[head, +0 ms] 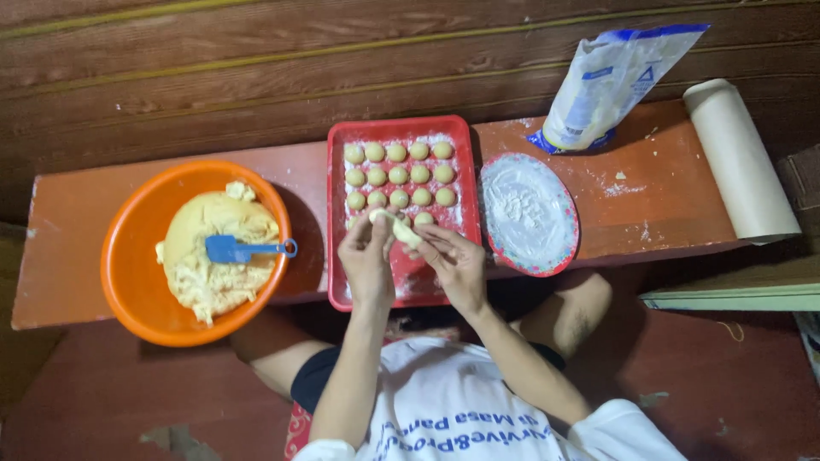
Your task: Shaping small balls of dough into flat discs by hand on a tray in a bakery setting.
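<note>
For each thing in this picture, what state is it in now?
Left hand: holds the dough piece.
Right hand: holds the dough piece.
Dough piece: between both hands.
Red tray: floured, partly filled with dough balls.
Orange bowl: holds dough, blue scraper in it.
Plate: covered with flour.
Flour bag: open, leaning on the wall.
Paper roll: lying, rolled up.

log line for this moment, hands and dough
left hand: on dough piece | right hand: on dough piece | below: red tray of dough balls | left: orange bowl
</note>
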